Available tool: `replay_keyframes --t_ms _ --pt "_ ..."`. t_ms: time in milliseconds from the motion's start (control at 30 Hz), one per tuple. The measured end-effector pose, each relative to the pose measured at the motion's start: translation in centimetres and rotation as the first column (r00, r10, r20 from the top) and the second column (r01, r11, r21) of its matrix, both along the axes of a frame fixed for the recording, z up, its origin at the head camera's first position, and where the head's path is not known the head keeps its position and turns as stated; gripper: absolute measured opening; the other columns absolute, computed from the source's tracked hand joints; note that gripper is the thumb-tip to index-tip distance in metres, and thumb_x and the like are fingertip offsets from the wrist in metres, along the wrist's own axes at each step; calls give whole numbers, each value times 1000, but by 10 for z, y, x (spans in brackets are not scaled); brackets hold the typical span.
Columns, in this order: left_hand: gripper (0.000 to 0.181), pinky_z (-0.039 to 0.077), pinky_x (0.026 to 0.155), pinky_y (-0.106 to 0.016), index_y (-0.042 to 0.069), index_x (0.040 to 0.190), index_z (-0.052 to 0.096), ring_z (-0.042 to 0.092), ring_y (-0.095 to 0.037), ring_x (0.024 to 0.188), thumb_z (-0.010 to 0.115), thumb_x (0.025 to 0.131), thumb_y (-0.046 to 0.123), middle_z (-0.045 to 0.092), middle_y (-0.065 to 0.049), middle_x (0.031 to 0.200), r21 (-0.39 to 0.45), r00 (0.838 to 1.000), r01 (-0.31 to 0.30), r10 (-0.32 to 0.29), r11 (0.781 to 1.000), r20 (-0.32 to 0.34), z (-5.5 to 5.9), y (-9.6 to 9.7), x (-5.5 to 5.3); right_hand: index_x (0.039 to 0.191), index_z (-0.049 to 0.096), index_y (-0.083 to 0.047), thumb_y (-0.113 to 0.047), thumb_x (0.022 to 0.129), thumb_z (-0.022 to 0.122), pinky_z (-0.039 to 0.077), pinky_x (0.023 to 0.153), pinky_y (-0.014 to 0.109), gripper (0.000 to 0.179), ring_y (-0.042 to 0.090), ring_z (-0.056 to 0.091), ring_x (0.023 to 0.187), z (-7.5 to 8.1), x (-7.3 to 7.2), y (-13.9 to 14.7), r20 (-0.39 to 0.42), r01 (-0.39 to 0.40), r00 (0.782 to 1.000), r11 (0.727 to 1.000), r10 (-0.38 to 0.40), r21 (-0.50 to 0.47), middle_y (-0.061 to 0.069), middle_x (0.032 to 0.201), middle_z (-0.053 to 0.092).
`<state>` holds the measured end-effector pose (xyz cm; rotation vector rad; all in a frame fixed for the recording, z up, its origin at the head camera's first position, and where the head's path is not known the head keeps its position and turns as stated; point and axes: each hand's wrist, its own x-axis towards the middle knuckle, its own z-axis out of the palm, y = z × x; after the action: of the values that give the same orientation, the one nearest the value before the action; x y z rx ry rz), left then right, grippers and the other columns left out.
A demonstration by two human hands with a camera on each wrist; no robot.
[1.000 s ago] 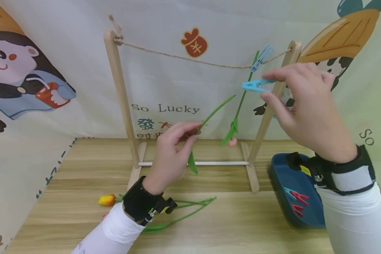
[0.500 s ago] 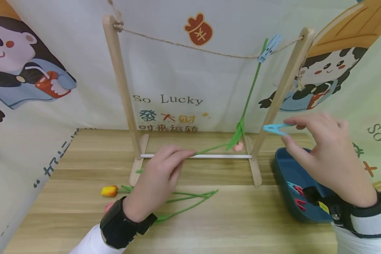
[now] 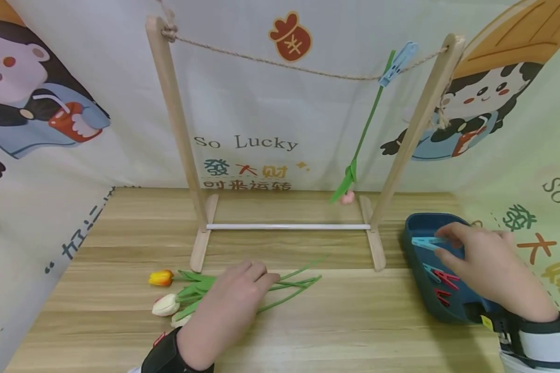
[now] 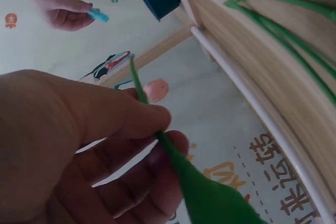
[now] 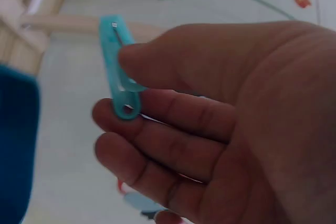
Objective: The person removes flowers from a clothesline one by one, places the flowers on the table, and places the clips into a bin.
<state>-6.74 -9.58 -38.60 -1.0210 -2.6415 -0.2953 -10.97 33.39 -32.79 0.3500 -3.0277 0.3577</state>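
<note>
My left hand (image 3: 235,305) is low over the tulips on the table, pinching a tulip's green stem (image 4: 137,80) between thumb and fingers in the left wrist view. Beside it lie an orange-yellow tulip (image 3: 161,278) and white tulips (image 3: 165,304), their stems pointing right. Over the dark blue tray (image 3: 413,269), my right hand (image 3: 483,267) pinches a light blue clothespin (image 5: 107,61) by its handle end. A pink tulip (image 3: 347,197) hangs bloom down from the rope (image 3: 280,65), held by another light blue clothespin (image 3: 398,63).
A wooden frame's left post (image 3: 177,119) and right post (image 3: 415,124) carry the rope, with a white rod (image 3: 284,227) joining them low down. Red clothespins (image 3: 443,296) and a blue one lie in the tray. A printed cloth (image 3: 242,103) stands behind.
My left hand has come down with the tulip from near the rope to the table. My right hand has lowered the clothespin from beside the right post to the tray.
</note>
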Motion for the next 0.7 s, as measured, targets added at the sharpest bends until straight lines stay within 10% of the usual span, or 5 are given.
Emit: replay_keyframes --t_ms 233,700 --pt "32 58 76 -37 12 106 78 63 -20 89 81 81 -7 67 1 95 -54 997 -26 30 998 72 -25 1 6 119 69 2 -22 97 76 31 80 68 33 44 69 99 -29 -1 34 217 91 970 991 -111 101 16 102 76" --pt "22 58 74 -40 12 96 78 67 -22 86 80 83 -5 69 0 91 -69 985 -71 81 995 155 -60 -6 0 109 71 0 -20 92 80 35 77 72 27 41 70 91 -69 -5 58 289 59 954 994 -84 95 10 95 76"
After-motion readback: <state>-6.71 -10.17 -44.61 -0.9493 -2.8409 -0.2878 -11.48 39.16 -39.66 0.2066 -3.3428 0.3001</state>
